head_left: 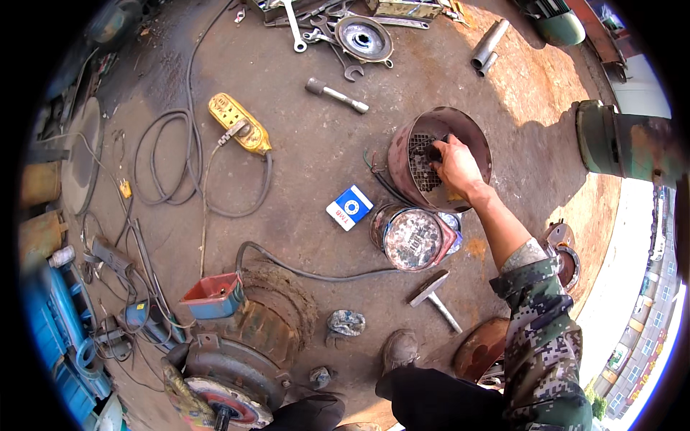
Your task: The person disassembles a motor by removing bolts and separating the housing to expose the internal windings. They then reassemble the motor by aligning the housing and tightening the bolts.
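My right hand reaches down into a rusty round fan cover with a grille at its bottom. Its fingers are closed around something dark, mostly hidden by the hand. Just below the cover stands a paint-smeared can. A blue and white box lies left of the can. My left hand is not in view. At the lower left an electric motor with an open terminal box sits near my feet. A dirty yellowish, glove-like thing rests against its end flange.
A hammer lies before my shoe. Farther off are a socket tool, wrenches, a round metal end plate and metal tubes. A yellow power strip trails cable at left. Rags lie by the motor.
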